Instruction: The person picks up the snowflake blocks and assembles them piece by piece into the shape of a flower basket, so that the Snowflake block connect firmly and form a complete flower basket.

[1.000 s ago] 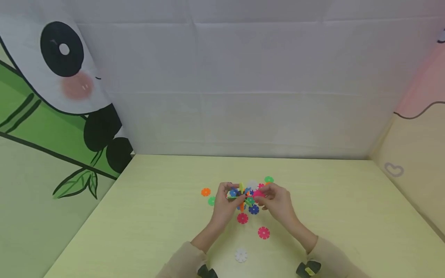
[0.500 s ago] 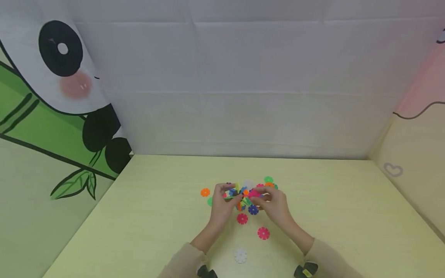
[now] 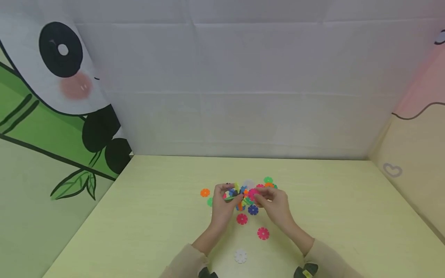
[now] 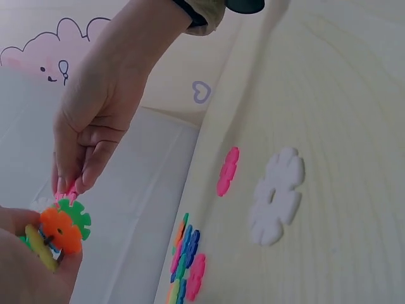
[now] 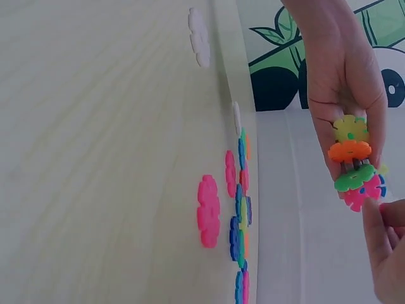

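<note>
My left hand (image 3: 222, 208) holds a cluster of interlocking notched plastic discs above the table. In the right wrist view the cluster shows a yellow disc (image 5: 351, 128), an orange disc (image 5: 350, 151) and a green disc (image 5: 355, 178) joined together, with dark pieces between them. My right hand (image 3: 277, 207) pinches a pink disc (image 5: 362, 197) between thumb and fingers at the cluster's edge, against the green disc. Whether its notch sits in the green one cannot be made out. Part of the cluster is hidden by the left fingers.
Loose notched discs lie on the pale yellow table (image 3: 156, 216): a blue one (image 3: 253, 209), pink ones (image 3: 263, 233), a white one (image 3: 240, 256) near the front, an orange one (image 3: 205, 192) at left. More lie piled behind the hands. A white sheet (image 3: 222, 77) stands behind the table.
Both hands have shifted slightly left, and the right hand with its pink disc has come closer to the cluster. The loose discs lie as before.
</note>
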Motion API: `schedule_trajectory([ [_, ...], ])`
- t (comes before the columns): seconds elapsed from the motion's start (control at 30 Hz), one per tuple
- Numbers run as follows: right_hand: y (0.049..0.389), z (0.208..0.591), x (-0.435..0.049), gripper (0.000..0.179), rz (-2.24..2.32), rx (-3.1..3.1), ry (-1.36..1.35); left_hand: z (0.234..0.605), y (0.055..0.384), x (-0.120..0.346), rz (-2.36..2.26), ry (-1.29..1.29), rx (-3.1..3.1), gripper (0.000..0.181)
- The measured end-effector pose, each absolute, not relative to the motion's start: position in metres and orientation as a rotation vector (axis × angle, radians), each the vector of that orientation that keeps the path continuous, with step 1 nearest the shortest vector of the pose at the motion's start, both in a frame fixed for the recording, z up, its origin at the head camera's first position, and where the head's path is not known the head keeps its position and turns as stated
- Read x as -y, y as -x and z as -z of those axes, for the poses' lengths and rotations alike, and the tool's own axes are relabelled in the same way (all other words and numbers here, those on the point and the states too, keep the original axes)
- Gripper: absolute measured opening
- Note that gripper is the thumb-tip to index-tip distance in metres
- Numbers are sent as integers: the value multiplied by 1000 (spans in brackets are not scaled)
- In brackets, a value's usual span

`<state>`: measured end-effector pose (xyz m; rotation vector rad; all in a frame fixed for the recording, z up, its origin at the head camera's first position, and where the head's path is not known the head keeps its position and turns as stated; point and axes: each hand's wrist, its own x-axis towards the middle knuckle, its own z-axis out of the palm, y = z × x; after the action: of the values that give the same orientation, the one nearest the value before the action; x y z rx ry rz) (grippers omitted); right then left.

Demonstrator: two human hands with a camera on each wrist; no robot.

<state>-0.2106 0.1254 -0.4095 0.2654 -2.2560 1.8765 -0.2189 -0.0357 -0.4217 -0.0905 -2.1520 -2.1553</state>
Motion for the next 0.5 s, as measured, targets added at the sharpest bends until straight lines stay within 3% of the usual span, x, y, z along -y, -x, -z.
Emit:
schedule_trajectory([
  [0.2, 223, 409, -139, 17, -1844, 2317, -398, 421, 221, 50, 2208, 390, 2359, 68],
  [0.33, 228, 410, -145, 17, -1821, 2408, -542, 421, 221, 58, 2127, 569, 2550, 61],
  [0.5, 229, 412, -151, 24, -1746, 2541, -666, 422, 221, 63, 2081, 596, 2627, 56],
])
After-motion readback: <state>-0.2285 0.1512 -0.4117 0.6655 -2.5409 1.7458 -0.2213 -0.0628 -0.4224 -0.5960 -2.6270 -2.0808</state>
